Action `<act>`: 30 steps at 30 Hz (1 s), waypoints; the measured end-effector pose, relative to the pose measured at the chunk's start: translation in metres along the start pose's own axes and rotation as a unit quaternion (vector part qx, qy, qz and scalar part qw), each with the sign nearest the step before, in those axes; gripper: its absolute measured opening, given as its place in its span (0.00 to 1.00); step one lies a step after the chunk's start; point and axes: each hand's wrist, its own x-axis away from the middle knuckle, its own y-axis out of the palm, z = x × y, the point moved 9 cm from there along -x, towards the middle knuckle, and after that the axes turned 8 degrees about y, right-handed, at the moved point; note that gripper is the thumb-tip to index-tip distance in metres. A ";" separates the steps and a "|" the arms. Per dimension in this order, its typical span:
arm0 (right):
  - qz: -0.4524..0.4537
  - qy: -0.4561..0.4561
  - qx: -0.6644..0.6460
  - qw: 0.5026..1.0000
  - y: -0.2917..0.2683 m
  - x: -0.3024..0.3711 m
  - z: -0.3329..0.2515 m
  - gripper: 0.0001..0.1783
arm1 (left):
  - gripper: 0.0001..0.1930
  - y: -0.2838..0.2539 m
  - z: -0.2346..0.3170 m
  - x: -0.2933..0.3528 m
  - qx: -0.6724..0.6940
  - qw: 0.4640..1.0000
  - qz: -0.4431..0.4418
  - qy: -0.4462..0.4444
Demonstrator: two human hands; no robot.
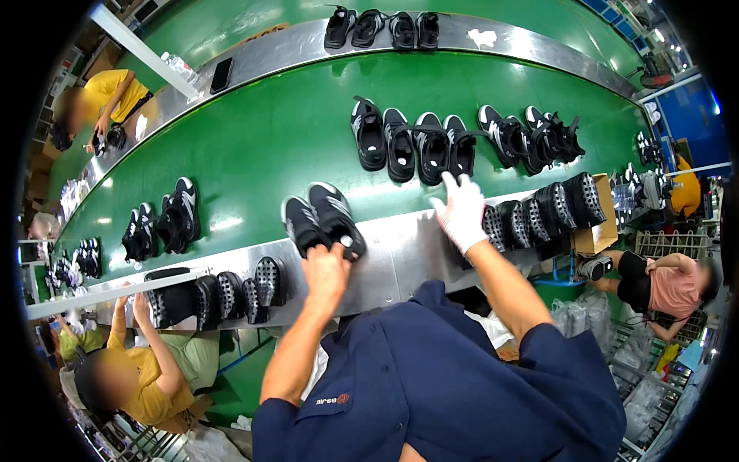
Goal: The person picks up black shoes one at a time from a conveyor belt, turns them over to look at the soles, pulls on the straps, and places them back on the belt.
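My bare left hand (326, 271) is closed on the heel ends of a pair of black sneakers (332, 206) with pale toes and stripes. The pair sits at the near edge of the green belt, toes pointing away from me. My right hand (460, 212), in a white glove, is held out with its fingers spread and nothing in it. Just beyond its fingertips stand several black sneakers (399, 146) in a row on the belt. To its right, black shoes with studded soles (531, 222) stand on edge along the metal ledge (392, 254).
More sneakers stand on the green belt (254, 154) at left and right. Another row (402, 31) rests on the far metal ledge, with a phone (221, 75) and bottle (178, 66). A cardboard box (605, 223) stands at right. Co-workers are on both sides; a white post crosses the left.
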 end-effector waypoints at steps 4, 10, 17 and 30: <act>-0.085 0.025 0.084 0.992 0.027 -0.057 0.024 0.36 | 0.15 -0.026 -0.094 -0.067 -0.100 0.993 0.064 0.017; -0.007 -0.031 0.129 0.991 0.042 -0.124 0.046 0.15 | 0.28 -0.050 -0.223 -0.088 -0.149 0.979 -0.103 -0.092; 0.104 0.015 0.142 0.984 -0.025 -0.191 0.073 0.21 | 0.23 -0.065 -0.017 -0.160 -0.016 0.982 0.078 0.170; -0.159 -0.094 -0.134 0.974 0.051 0.011 -0.070 0.11 | 0.14 -0.007 0.088 -0.123 0.081 0.970 -0.025 0.229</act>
